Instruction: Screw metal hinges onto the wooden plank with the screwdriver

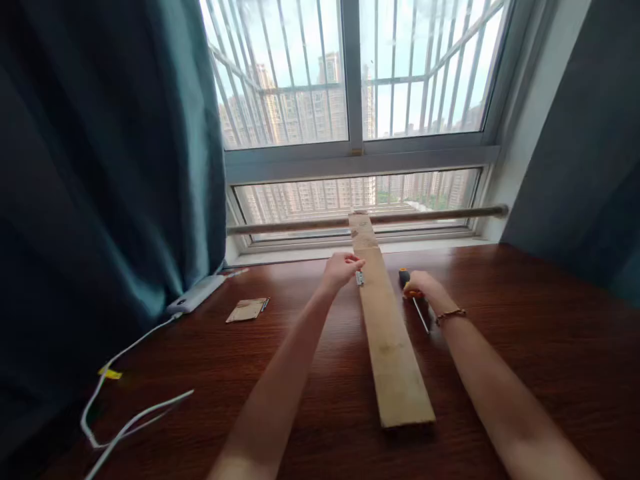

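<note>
A long pale wooden board (387, 323) lies lengthwise on the brown table, its far end at the window rail. My left hand (343, 270) is at the board's left edge, thumb and fingertips pinched together; what is between them is too small to make out. Just below those fingertips, a small metal hinge (359, 278) sits against the board's edge. To the right of the board, my right hand (423, 285) is closed around the handle of a black-and-yellow screwdriver (421, 317). Its shaft points back toward me, low over the table.
On the left lies a piece of cardboard (245, 310) with a small dark metal piece at its edge. A white power strip (197, 295) and white cable (135, 343) run beside the dark curtain (195, 167). The rail (440, 215) crosses before the window.
</note>
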Tool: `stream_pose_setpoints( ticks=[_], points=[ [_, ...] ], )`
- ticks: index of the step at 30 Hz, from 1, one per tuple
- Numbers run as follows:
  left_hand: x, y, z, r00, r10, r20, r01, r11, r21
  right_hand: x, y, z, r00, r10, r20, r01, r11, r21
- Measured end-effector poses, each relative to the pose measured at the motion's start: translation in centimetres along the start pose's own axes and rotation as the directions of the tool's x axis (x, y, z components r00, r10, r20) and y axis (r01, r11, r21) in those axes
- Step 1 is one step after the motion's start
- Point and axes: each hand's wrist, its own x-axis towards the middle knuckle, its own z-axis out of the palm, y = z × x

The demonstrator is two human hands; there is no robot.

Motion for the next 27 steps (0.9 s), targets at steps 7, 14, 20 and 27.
stream_pose_setpoints(
  ticks=[7, 14, 20, 27],
  points=[
    [0.1, 1.2, 1.1, 0.983, -0.101, 0.152, 0.127, 0.977, -0.172, -2.0, -0.9, -3.8, 0.979, -0.202, -0.030, 0.204, 0.956, 0.211],
    [-1.7, 2.7, 1.4, 0.985, 0.011, 0.175, 0.122, 0.671, -0.732, -8.4, -7.1, -4.2, 0.699, -0.574, -0.427, 0.712, 0.618, 0.335],
    [-2.2, 3.6, 0.4, 0.991, 0.058, -0.121, -0.132, 0.578, -0.806, -8.9, -9.1, -2.9, 0.490, -0.724, -0.485, 0.857, 0.298, 0.420],
    [-1.0, 3.7, -4.9, 0.877, -0.044, -0.478, -0.441, 0.321, -0.838, -5.0, -7.0, -1.8, 0.442, -0.729, -0.523, 0.893, 0.300, 0.337]
  ],
)
